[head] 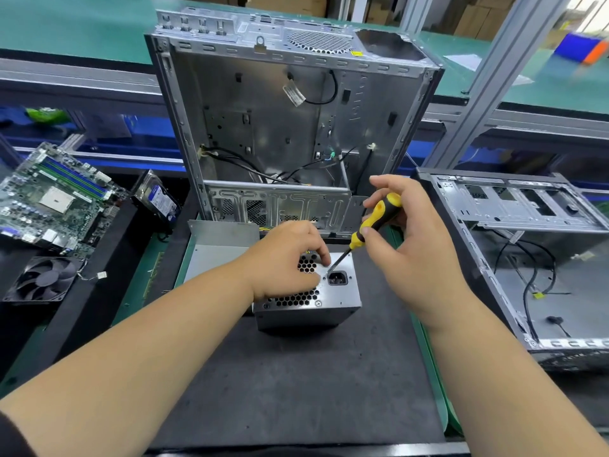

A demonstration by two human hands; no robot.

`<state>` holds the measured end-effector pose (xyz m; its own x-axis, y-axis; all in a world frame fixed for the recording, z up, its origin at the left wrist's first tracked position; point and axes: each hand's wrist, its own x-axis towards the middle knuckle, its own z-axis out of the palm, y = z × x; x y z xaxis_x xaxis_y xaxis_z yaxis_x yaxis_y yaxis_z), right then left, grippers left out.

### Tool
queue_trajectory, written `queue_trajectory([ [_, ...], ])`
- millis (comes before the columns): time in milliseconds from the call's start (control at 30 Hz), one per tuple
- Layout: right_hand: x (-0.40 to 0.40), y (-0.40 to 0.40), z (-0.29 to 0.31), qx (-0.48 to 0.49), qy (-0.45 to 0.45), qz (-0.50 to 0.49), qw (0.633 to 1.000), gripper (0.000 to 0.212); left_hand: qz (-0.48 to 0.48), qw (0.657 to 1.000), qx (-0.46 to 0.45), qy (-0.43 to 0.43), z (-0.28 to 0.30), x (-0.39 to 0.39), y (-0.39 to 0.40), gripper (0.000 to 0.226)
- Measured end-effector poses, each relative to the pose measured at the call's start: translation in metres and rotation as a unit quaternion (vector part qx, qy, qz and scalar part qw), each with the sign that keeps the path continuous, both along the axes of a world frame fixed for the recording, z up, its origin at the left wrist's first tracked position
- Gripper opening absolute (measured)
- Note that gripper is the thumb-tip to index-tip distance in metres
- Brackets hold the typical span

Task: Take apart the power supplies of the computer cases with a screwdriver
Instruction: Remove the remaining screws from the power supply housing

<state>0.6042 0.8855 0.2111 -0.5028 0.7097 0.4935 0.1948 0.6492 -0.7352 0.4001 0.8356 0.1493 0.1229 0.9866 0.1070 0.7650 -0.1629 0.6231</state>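
Screwdriver (374,222), yellow-and-black handle, pinched between thumb and fingers of the right hand (405,239); shaft slopes down toward 7 o'clock, tip on the grey face of the power supply (306,291) just above its black mains socket (337,278). Power supply sits at frame centre on a dark mat (296,384) covering the surface. Left hand (286,258) lies on the honeycomb vent face with fingers curled down, pressing on the unit; whether they hook into anything I cannot tell. Open computer case (283,127) stands upright at 12 o'clock, directly behind the power supply, loose black cables inside. Second case (527,252) lies on its side at 3 o'clock. At 9 o'clock: motherboard (56,199), hard drive (158,199) beside it, black fan (44,278) nearer the viewer.
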Motion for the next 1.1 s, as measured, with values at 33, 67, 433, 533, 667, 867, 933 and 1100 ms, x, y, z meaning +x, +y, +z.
queue_trajectory([
  [33, 0.000, 0.000, 0.000, 0.000, 0.003, -0.001, 1.000, 0.056, 0.001, 1.000, 0.004, 0.005, 0.000, 0.001, -0.001, 0.026],
  [67, 0.000, 0.000, -0.001, -0.001, 0.006, -0.003, 1.000, 0.056, 0.001, 1.000, 0.009, 0.007, 0.000, 0.002, -0.002, 0.025],
  [433, 0.000, 0.001, 0.001, -0.039, 0.102, 0.009, 0.994, 0.049, 0.089, 0.987, 0.062, -0.114, 0.000, 0.005, -0.011, 0.020],
  [533, -0.008, -0.002, 0.003, -0.108, 0.154, 0.003, 0.982, 0.045, 0.131, 0.974, 0.089, -0.165, 0.004, -0.006, -0.022, 0.026],
  [667, -0.034, -0.008, 0.002, -0.180, 0.153, 0.010, 0.972, 0.018, 0.226, 0.935, 0.123, -0.244, 0.005, -0.033, -0.046, 0.025],
  [867, -0.092, -0.028, -0.008, -0.255, 0.112, 0.067, 0.958, 0.004, 0.307, 0.889, 0.132, -0.312, 0.006, -0.095, -0.091, 0.019],
  [933, -0.114, -0.034, -0.011, -0.280, 0.110, 0.070, 0.951, 0.009, 0.325, 0.895, 0.119, -0.282, 0.003, -0.118, -0.112, 0.019],
  [1100, -0.160, -0.045, -0.018, -0.326, 0.106, 0.046, 0.938, 0.017, 0.400, 0.914, -0.069, -0.021, -0.024, -0.175, -0.157, 0.032],
])
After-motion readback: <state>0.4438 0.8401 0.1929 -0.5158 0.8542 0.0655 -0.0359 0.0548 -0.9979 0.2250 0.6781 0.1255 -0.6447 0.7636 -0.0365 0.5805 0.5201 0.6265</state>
